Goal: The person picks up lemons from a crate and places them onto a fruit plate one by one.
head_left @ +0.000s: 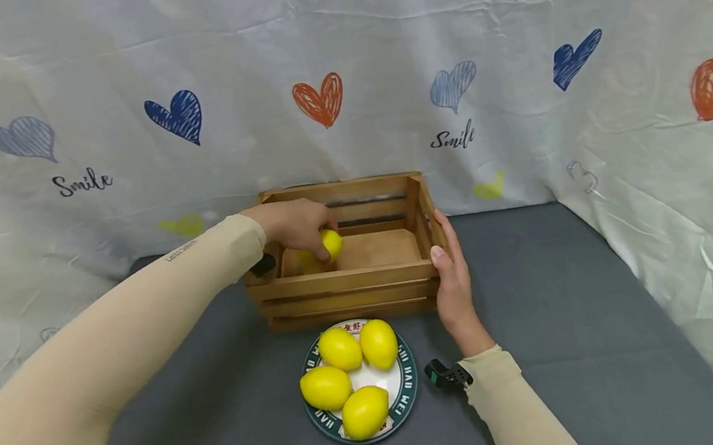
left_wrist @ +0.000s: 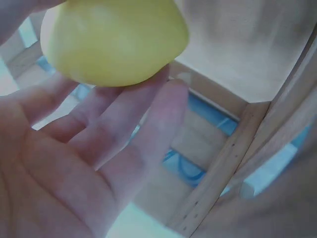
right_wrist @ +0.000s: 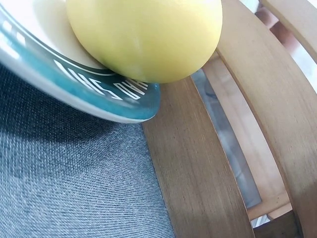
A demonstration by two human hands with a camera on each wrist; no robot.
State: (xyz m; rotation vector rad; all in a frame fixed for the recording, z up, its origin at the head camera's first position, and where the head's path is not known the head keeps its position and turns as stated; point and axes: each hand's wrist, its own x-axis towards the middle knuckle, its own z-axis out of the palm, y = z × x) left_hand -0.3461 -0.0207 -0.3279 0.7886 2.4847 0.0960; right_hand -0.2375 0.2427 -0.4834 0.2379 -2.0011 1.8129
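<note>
My left hand (head_left: 300,226) reaches into the wooden crate (head_left: 347,281) from the left and holds a yellow lemon (head_left: 332,244) above its floor. Close up in the left wrist view, fingertips press against the underside of that lemon (left_wrist: 114,44), with the crate's slats beyond. At the crate's front right corner, my right hand (head_left: 454,288) grips the wood, thumb at the front rim and fingers along the outer side. The right wrist view shows no fingers, only the slats (right_wrist: 193,163), a plate rim (right_wrist: 114,111) and one lemon (right_wrist: 148,34).
Just in front of the crate stands a round plate (head_left: 408,387) with a dark green lettered rim, bearing several lemons (head_left: 366,412). A dark grey cloth (head_left: 585,343) covers the table. Behind the crate hangs a white curtain (head_left: 373,27) printed with hearts.
</note>
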